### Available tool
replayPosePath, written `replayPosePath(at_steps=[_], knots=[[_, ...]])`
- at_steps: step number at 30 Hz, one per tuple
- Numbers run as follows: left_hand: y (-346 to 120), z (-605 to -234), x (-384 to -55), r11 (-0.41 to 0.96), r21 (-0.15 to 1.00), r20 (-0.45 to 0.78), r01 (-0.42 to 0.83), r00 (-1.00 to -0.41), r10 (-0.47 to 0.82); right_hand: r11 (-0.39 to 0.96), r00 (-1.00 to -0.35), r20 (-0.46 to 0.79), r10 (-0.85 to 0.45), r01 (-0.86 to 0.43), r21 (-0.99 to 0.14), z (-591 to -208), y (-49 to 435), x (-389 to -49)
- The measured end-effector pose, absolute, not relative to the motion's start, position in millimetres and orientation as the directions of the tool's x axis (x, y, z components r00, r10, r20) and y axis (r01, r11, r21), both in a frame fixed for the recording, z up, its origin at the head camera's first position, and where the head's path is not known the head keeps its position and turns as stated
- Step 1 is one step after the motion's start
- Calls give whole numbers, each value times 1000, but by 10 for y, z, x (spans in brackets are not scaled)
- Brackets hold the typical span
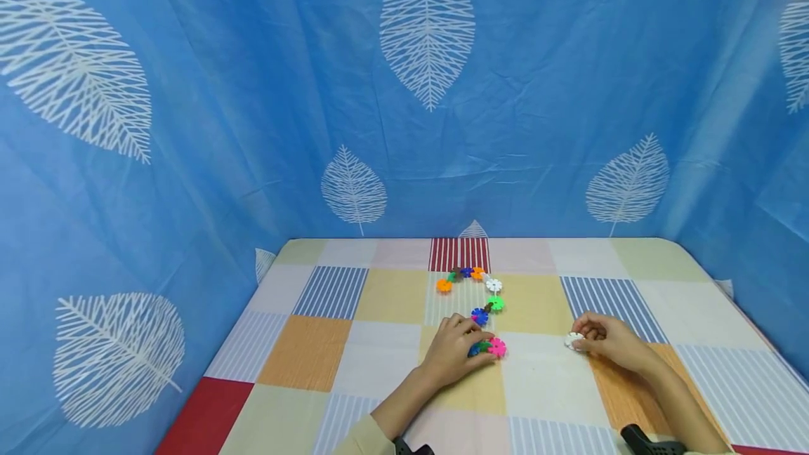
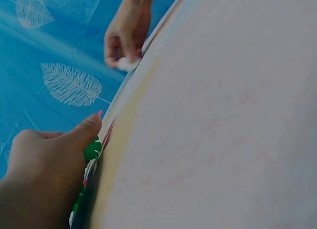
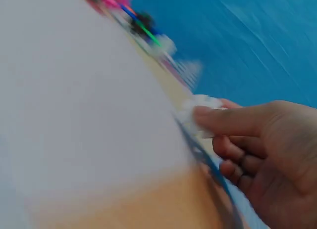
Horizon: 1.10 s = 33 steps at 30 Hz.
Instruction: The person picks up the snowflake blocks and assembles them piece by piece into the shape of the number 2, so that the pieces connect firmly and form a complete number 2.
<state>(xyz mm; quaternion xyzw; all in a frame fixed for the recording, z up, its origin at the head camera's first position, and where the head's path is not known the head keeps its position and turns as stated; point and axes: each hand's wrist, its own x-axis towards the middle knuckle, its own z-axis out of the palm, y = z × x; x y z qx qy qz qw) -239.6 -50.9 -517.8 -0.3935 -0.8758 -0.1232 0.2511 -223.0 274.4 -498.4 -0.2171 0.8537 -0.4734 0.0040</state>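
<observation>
Notched, flower-shaped plastic discs are linked into a curving chain on the cloth. At its near end are a pink disc (image 1: 497, 347) and a green disc (image 2: 92, 150). My left hand (image 1: 451, 350) grips this end between thumb and fingers, partly hiding a blue disc (image 1: 474, 350). Off to the right, my right hand (image 1: 603, 339) pinches a white disc (image 3: 200, 110) between thumb and forefinger, apart from the chain. Its other fingers are curled in.
The chain bends away through a bright green disc (image 1: 496, 302) and another white disc (image 1: 494, 285) to an orange disc (image 1: 444, 286) at its far left end. A patchwork cloth (image 1: 379, 357) covers the table. Blue leaf-print curtains (image 1: 505, 125) hang behind and at both sides.
</observation>
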Motion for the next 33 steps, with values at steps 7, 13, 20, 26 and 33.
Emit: replayPosePath(at_steps=[7, 13, 20, 26, 33], knots=[[-533, -5183, -2418, 656, 46, 546, 753, -569, 615, 428, -912, 262, -317, -384, -818, -5002, 2082, -2222], [-543, -5201, -2437, 650, 63, 571, 757, -561, 599, 490, -923, 244, -296, -366, -791, -4955, 1770, -2147], [-550, -5206, -2424, 640, 99, 583, 762, -566, 583, 468, -902, 297, -314, -419, -779, -4958, 1714, -2124], [-547, -5182, -2421, 629, 118, 587, 768, -565, 580, 449, -889, 322, -325, -445, -775, -5125, 1752, -2224], [-553, -5158, -2414, 606, 133, 585, 784, -556, 591, 417, -868, 384, -315, -489, -766, -5204, 1726, -2232]])
